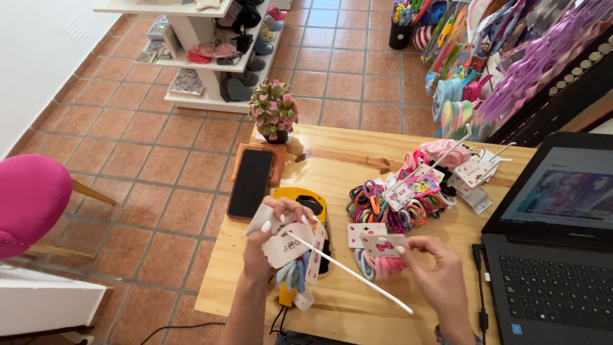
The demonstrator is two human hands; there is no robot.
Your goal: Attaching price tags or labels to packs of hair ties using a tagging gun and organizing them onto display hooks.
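A terracotta-tiled floor [159, 160] runs under a wooden table [332, 160], with a white shelf unit [198, 70] of small goods behind it and a pink chair [29, 204] off the table's left side. Along the table's right edge sits an open black laptop [549, 255], its screen lit. At the far left corner stands a small pot of pink flowers [274, 112], and just in front of it a dark phone [250, 182] lies on a brown case. Near the middle of the tabletop, toward the far edge, is a heap of coloured hair ties [396, 204] with white tag cards on top and more white rods sticking out.

Close to the near edge, the left hand [271, 233] is curled shut around a bundle of white cards [287, 243] with hair ties hanging below them; a long white rod [351, 271] passes through the bundle and slants down toward the right, its tip ending near the right wrist. Under this hand lies a yellow and black tool [306, 201], partly hidden. The right hand [437, 271] pinches a single white card with a pink bow [383, 245] between thumb and fingertips, pink and blue ties dangling beneath it, just beside the rod. Another card lies flat on the tabletop, touching the held one's left side.
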